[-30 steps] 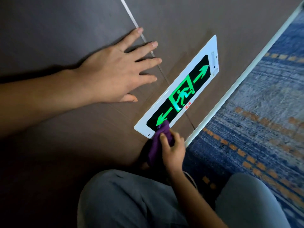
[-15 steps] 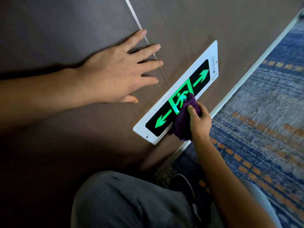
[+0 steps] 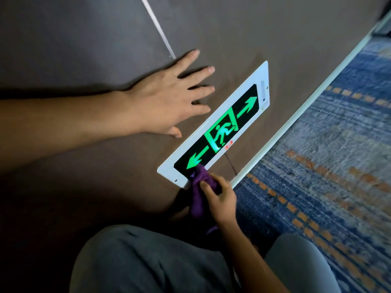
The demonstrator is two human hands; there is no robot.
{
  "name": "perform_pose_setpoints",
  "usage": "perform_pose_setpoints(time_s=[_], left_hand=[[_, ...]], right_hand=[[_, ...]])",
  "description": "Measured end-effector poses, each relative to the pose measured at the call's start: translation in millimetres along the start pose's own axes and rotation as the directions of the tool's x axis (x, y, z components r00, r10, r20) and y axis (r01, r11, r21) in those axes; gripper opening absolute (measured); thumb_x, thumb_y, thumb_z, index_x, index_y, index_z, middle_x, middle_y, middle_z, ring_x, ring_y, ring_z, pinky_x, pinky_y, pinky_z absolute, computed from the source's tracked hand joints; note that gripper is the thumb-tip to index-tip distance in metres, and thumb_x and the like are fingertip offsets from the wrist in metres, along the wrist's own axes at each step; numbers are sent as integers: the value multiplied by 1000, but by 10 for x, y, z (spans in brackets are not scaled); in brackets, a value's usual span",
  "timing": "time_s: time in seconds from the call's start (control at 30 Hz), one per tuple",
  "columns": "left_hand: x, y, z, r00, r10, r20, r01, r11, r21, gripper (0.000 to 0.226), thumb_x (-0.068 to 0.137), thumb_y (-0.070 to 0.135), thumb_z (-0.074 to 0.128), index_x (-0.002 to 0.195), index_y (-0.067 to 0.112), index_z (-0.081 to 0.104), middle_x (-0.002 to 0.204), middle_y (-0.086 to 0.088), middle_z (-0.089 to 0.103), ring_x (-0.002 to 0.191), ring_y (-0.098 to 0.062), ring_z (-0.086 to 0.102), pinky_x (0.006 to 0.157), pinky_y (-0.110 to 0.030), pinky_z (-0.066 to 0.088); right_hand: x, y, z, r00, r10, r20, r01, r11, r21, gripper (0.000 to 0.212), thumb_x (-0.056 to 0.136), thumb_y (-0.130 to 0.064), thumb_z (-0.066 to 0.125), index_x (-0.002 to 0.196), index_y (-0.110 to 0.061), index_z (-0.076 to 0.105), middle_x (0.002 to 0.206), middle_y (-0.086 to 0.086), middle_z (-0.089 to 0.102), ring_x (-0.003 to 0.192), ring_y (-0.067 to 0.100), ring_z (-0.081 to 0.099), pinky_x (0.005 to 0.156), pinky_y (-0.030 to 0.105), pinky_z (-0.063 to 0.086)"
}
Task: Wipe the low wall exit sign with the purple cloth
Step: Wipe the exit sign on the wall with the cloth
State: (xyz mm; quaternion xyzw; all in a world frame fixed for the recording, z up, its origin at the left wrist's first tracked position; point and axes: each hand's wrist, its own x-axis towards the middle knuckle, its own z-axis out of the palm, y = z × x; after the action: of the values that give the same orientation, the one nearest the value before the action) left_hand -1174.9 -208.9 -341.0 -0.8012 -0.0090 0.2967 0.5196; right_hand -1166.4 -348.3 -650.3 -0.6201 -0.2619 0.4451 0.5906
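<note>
Right hand (image 3: 220, 199) is gripping the bunched purple cloth (image 3: 198, 187), pressing its tip against the lower left corner of the exit sign (image 3: 218, 132), just beside the green left arrow; left hand (image 3: 169, 96) is lying flat, fingers spread, holding nothing, on the brown wall (image 3: 84, 49) above the sign; blue patterned carpet (image 3: 328, 166) is running alongside.

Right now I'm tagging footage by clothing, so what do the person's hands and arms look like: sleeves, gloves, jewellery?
Both arms are bare as far as the frame shows: no sleeves, no gloves. The left hand and right hand show no rings, and neither wrist shows a watch or band. Fingernails are short and unpainted. The only clothing in view is grey trousers over the knees.
</note>
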Motion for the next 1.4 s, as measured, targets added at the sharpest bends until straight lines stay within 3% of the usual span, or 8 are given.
perform_pose_setpoints(time_s=[0.1,0.3,0.47,0.6,0.8,0.9,1.1,1.4], left_hand=[[146,-82,-21,1000,29,-5,-29,999,-13,100,76,86,50,158,35,25,171,-9,17,158,-44,2,121,-72,6],[316,-120,29,997,54,52,-52,998,-36,103,76,85,52,159,32,22,172,-10,7,157,-44,-10,122,-70,-7],[323,-118,27,996,68,65,-65,997,-46,94,82,81,49,158,29,29,172,-10,10,158,-43,-5,122,-70,-5],[323,-128,2,991,89,104,-86,996,-35,92,85,81,44,159,30,25,172,-10,5,158,-43,-9,121,-71,-6],[411,-216,-45,988,97,117,-95,995,-28,89,86,81,40,159,31,25,173,-10,3,157,-44,-11,123,-68,-7],[552,-412,-106,998,2,58,-1,1000,-21,88,87,82,37,158,31,25,172,-12,4,157,-45,-10,124,-68,-2],[657,-534,-34,999,-17,32,15,999,38,92,87,84,29,160,30,18,172,-14,0,157,-44,-9,123,-68,-5],[694,-504,-76,996,-19,87,17,1000,24,88,90,80,29,161,32,13,172,-13,-7,156,-44,-14,123,-67,-8]], right_hand=[[410,-61,-326,980,89,-177,-59,984,167,33,92,-33,76,124,-25,72,113,-1,77,104,18,72,99,43,58],[1435,-519,-944,960,109,-258,-54,976,211,33,97,-36,67,130,-35,64,110,-12,69,104,18,69,98,49,59],[1563,-627,-914,977,56,-206,-27,990,138,37,100,-34,65,137,-31,62,101,-23,64,86,-1,66,85,29,61],[1143,-431,-540,980,72,-187,-43,987,154,36,98,-33,68,133,-27,64,109,-6,66,97,12,67,89,37,60],[328,-51,-124,999,36,-2,-36,999,6,38,94,-33,74,131,-31,64,111,-10,57,102,9,62,86,8,50],[403,-53,-313,996,44,74,-47,998,31,38,92,-32,77,129,-34,68,116,-6,68,105,9,68,97,32,58],[1289,-592,-984,973,89,-215,-55,986,158,38,97,-32,69,135,-30,65,119,-6,72,109,18,69,102,49,57],[2151,-1244,-1451,944,-16,-330,42,997,72,43,100,-39,62,142,-33,59,114,-14,66,104,14,64,105,48,54]])
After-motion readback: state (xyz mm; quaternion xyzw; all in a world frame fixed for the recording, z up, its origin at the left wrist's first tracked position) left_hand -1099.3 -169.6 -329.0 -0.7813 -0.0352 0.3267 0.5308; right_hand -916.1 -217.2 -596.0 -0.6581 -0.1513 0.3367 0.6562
